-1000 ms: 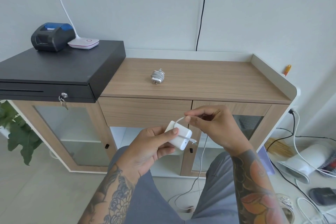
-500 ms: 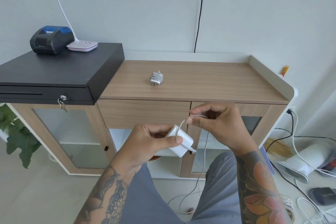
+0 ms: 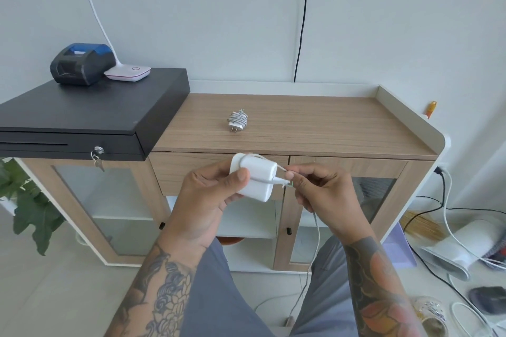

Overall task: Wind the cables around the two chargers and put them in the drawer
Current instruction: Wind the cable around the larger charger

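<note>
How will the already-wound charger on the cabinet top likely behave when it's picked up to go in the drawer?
The wound charger is small and compact, so it probably lifts easily in one hand. Its cable is coiled snugly round the body, so it should stay bundled, though a loose end might slip free. It lies flat on the cabinet top with prongs out, so rolling seems unlikely.

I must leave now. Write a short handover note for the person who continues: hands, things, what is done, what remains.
Left hand holds the white charger in front of the cabinet.
Right hand pinches its cable beside the charger; the rest hangs to the floor.
Done: the small charger, already wound, lies on the cabinet top.
Left: finish winding, open the closed drawer, put both chargers in.
</note>
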